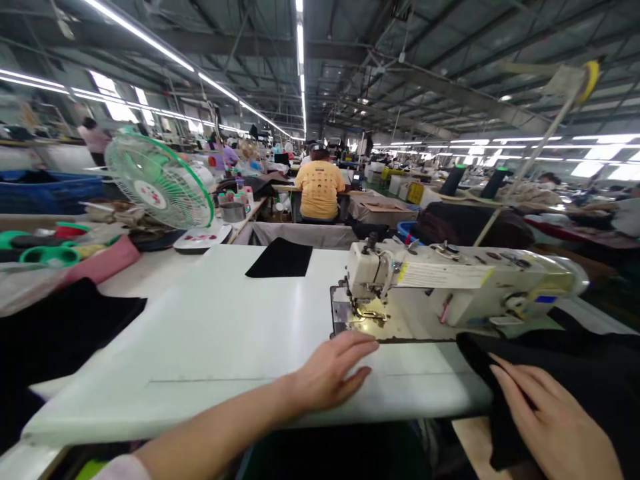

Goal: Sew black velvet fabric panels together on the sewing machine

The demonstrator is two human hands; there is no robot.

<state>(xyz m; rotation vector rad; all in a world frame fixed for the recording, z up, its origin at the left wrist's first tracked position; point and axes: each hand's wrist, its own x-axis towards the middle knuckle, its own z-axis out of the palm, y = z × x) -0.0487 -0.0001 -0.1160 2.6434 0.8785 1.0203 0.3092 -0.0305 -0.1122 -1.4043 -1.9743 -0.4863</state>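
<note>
My left hand (330, 373) hovers at or rests on the white table just in front of the sewing machine (420, 280), its fingers apart and holding nothing. On the right, my right hand (555, 413) is closed on the edge of a black fabric piece (565, 350), with the thumb hidden. That fabric lies over the table's right end and hangs down at the front. The machine's needle area sits a little beyond my left fingertips, with bare metal plate under the presser foot. Farther back on the table lies a smaller black fabric piece (283, 258).
A green-rimmed fan (157, 177) stands at the left, near a side table with more black cloth (60, 327) and a pink cloth (105, 260). Black thread cones (453, 180) rise behind the machine. A person in a yellow shirt (320, 187) sits ahead, facing away.
</note>
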